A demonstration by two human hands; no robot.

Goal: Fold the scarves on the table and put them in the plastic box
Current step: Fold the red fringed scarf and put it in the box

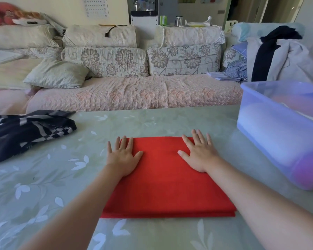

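A red scarf (167, 184) lies folded into a flat rectangle in the middle of the table. My left hand (123, 156) presses flat on its far left corner, fingers spread and straight. My right hand (200, 154) lies flat on its far right corner, fingers also spread. A dark blue scarf with white stripes and checks (25, 132) sits crumpled at the table's left edge. The translucent blue plastic box (271, 130) stands at the right, with pale folded cloth showing through its wall.
The table (43, 186) has a pale green cover with white leaves. Behind it runs a sofa (134, 92) with floral cushions and a heap of clothes (278, 56) at its right end.
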